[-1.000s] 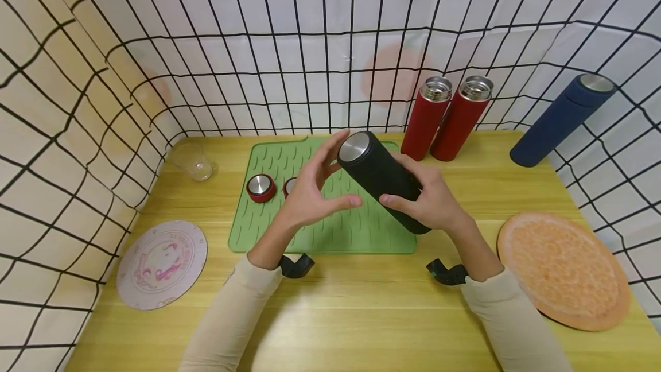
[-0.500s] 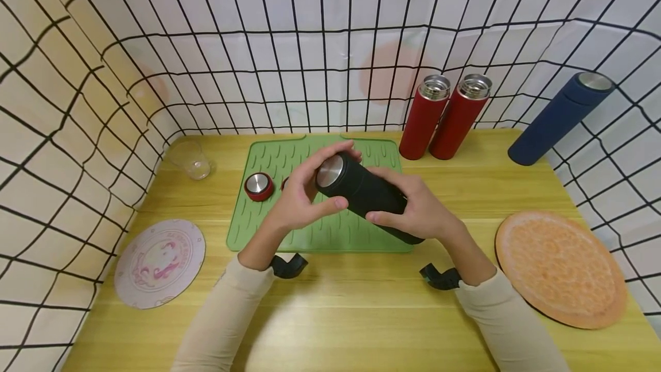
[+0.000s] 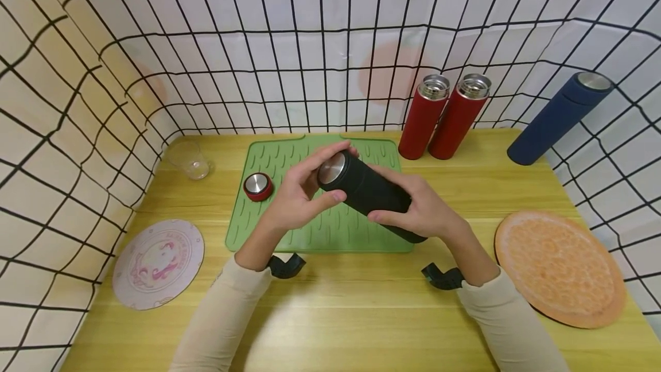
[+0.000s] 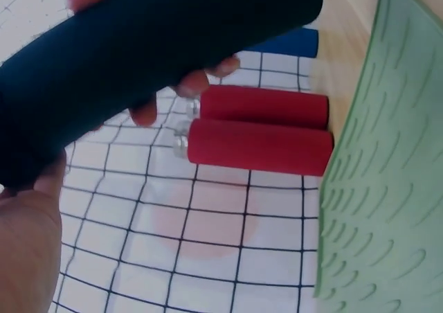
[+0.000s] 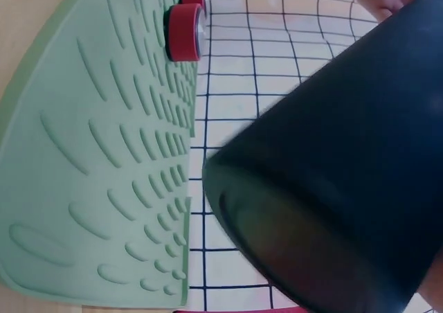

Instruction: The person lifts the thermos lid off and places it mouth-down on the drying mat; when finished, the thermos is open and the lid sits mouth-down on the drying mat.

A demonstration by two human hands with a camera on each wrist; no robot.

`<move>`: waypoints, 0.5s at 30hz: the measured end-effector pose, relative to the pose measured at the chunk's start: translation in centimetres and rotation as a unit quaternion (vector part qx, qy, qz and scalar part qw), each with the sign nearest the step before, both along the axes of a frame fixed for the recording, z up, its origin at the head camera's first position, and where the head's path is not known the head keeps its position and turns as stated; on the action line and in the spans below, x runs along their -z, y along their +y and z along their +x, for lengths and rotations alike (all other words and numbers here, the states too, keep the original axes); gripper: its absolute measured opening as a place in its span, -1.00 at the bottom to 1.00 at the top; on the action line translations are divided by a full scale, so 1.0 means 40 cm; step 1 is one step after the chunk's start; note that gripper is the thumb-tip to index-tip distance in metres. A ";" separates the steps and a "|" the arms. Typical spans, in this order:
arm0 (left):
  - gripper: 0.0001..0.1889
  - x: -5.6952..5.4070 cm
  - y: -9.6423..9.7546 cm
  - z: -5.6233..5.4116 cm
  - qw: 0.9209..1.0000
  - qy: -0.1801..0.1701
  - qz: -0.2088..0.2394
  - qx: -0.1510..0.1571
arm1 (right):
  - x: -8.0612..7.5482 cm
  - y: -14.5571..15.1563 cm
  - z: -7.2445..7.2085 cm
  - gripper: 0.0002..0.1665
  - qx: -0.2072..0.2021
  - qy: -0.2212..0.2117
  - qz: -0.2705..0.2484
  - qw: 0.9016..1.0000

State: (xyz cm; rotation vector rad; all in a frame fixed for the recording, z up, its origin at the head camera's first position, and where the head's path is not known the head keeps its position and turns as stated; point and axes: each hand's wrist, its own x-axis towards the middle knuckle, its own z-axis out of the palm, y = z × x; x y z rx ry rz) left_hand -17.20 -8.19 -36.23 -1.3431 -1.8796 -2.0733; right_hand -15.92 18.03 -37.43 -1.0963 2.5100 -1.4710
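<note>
A black thermos bottle [image 3: 379, 195] with a steel-topped lid [image 3: 332, 167] is held tilted over the green ribbed mat [image 3: 330, 234], its lid end up and to the left. My right hand [image 3: 420, 205] grips the body of the bottle, thumb on the near side. Around the lid, my left hand [image 3: 296, 194] has its thumb and fingers curled. In the right wrist view the bottle's base faces the camera, and two red lids [image 5: 183, 32] stand on the mat. The head view shows only one red lid [image 3: 257, 186]; the left hand hides the other.
Two lidless red thermoses [image 3: 423, 119] stand side by side at the back right, with a blue thermos [image 3: 558, 119] farther right. A clear cup [image 3: 196, 165] is at the back left. Round mats lie left [image 3: 159, 264] and right [image 3: 560, 268]. Grid-patterned cloth encloses the table.
The black bottle has come lower and to the left, tilting flatter. My left hand, open beside the lid before, has closed round it. One red lid has become hidden behind that hand.
</note>
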 end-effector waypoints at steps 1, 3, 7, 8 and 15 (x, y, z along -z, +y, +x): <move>-0.17 -0.002 0.002 0.001 1.000 0.002 -0.002 -0.003 | 0.000 0.001 0.000 -0.05 0.002 0.004 0.000 1.000; -0.19 -0.005 0.006 0.002 1.000 0.006 -0.005 -0.008 | -0.002 0.001 -0.001 -0.03 0.010 0.013 -0.001 1.000; -0.18 -0.002 0.013 0.005 0.999 0.004 -0.004 -0.042 | 0.001 -0.005 0.000 -0.03 0.039 0.038 0.003 0.998; -0.17 0.000 0.015 0.006 0.998 0.001 -0.002 -0.057 | 0.002 -0.008 0.000 -0.03 0.048 0.045 0.003 0.998; -0.27 0.006 0.044 0.035 0.980 -0.065 0.020 -0.188 | 0.017 -0.035 -0.003 0.00 0.109 0.134 0.002 0.985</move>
